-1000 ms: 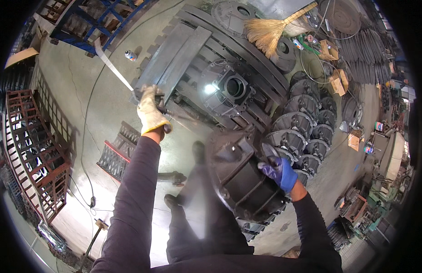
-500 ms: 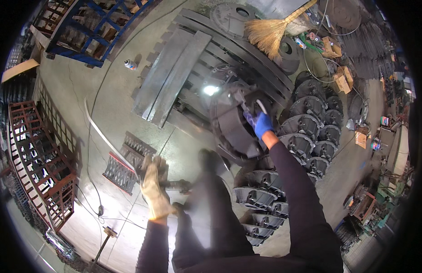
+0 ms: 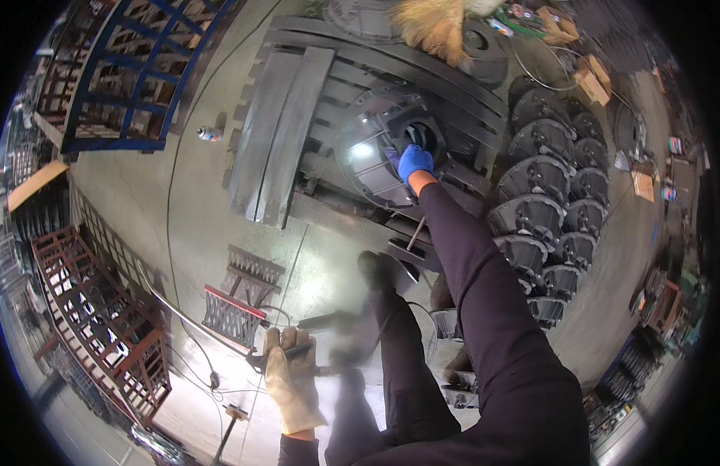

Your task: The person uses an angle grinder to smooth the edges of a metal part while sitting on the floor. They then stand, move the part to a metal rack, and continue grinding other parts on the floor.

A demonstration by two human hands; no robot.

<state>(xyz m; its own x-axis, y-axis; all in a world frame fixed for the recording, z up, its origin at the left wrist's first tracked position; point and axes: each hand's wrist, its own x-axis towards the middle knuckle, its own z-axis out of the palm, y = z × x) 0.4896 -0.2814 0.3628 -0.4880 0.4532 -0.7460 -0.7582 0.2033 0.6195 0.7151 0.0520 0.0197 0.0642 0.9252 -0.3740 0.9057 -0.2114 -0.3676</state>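
My right hand [image 3: 415, 165], in a blue glove, grips the edge of the central opening of a dark round metal housing [image 3: 370, 161]. The housing lies on a slatted dark metal bench [image 3: 313, 167], its ribbed face upward with light glinting off it. Lower down and to the left, my left hand [image 3: 288, 371] wears a tan work glove. Its fingers are closed round a dark hand tool [image 3: 256, 361] with a pale hose [image 3: 185, 317] running away to the upper left; the glove hides most of the tool.
Stacked dark housings [image 3: 540, 182] stand right of the bench. A straw broom [image 3: 433, 27] lies at the far side. Left are a blue metal crate [image 3: 115, 144], a brown slatted rack [image 3: 96, 311] and a spray can [image 3: 209, 133]. A red-edged grate [image 3: 234, 309] sits near my left hand.
The housing has gone from raised and tilted to lying flatter on the bench, farther left, with my right hand still on it. My left hand has moved nearer to me with the tool.
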